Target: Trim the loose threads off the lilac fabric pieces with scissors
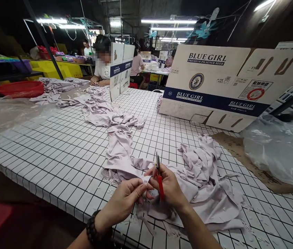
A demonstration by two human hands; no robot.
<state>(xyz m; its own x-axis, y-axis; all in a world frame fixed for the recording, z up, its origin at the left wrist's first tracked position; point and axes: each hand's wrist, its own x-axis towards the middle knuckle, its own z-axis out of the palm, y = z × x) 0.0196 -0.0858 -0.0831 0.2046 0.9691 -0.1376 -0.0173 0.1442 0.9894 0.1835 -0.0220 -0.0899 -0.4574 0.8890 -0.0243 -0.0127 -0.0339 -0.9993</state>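
Observation:
My left hand (125,200) pinches the edge of a pale lilac fabric piece (125,169) near the table's front edge. My right hand (171,188) is closed round red-handled thread snips (159,173), whose dark blades point up just beside the pinched cloth. A dark bead bracelet (94,231) circles my left wrist. A heap of the same lilac fabric (208,186) lies to the right of my hands. A trail of more pieces (110,116) runs away across the white grid-patterned table (58,152).
A Blue Girl beer carton (214,86) stands flattened at the right, with clear plastic bags (278,145) beside it. Another carton (119,69) screens a seated person (102,65) at the far end. A red basin (20,88) sits far left. Small fabric scraps dot the table.

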